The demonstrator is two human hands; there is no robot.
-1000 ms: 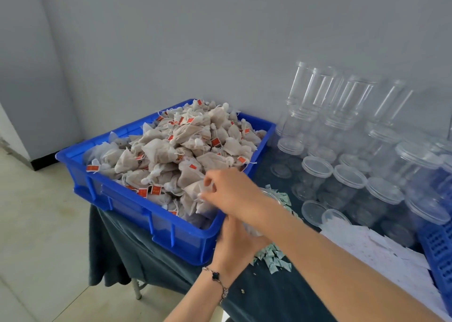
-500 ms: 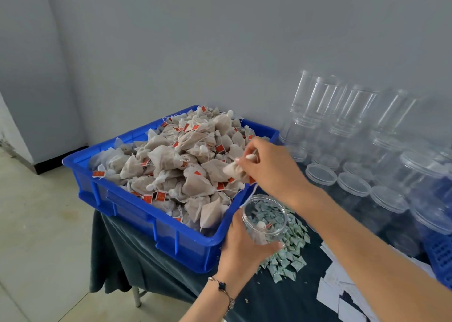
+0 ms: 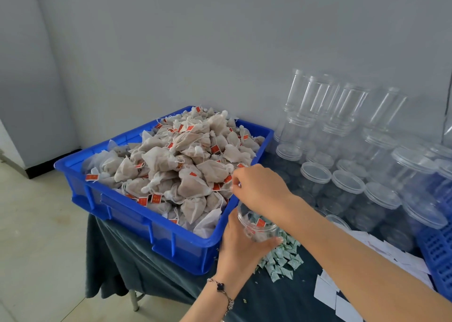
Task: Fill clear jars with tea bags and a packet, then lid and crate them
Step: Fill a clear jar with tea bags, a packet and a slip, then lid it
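My left hand [image 3: 241,250] grips a clear jar [image 3: 255,231] from below, just off the near right corner of the blue tray [image 3: 171,233]. A tea bag with a red tag lies inside the jar. The tray is heaped with brown tea bags [image 3: 183,165]. My right hand [image 3: 260,189] hovers over the jar mouth, its curled fingertips pinching at a tea bag's string by the tray's rim. Small green packets [image 3: 281,260] lie in a pile under the jar.
Empty clear jars [image 3: 342,192], some lidded, crowd the right of the table, with taller stacks [image 3: 318,101] against the wall. White paper slips [image 3: 330,294] lie near me. A blue crate [image 3: 437,255] is at the right edge. The table's cloth [image 3: 146,260] drops to floor at left.
My right hand lifted a tea bag out of the tray, brought it to the jar, and a bag now lies inside. It has moved back to the tray's rim. My left hand keeps holding the jar.
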